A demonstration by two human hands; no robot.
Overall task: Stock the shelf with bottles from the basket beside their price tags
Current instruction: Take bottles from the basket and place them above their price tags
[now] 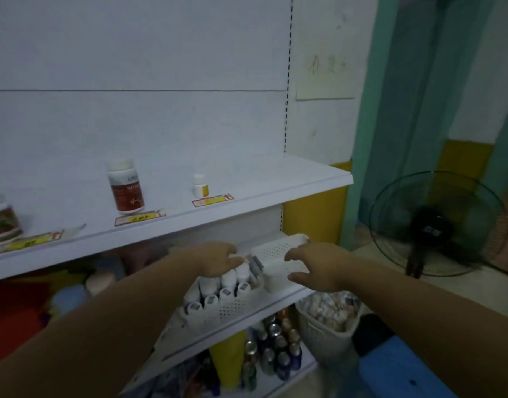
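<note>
A white perforated basket (232, 310) on the lower shelf holds several white-capped bottles (211, 288). My left hand (215, 258) reaches over its far end, fingers curled down onto the bottle tops; whether it grips one is unclear. My right hand (313, 267) hovers with spread fingers over a second white basket (275, 248), holding nothing. On the upper shelf (247, 208) stand a red-labelled bottle (125, 186), a small white bottle (200, 185) and a jar (1, 218) at the left edge, each behind a price tag (140, 217).
A standing fan (438, 225) is on the floor to the right. A basket of shells or small items (330, 314) sits below it. The bottom shelf holds dark bottles (275, 351) and a yellow one (228, 357). A blue crate (402, 372) lies at bottom right.
</note>
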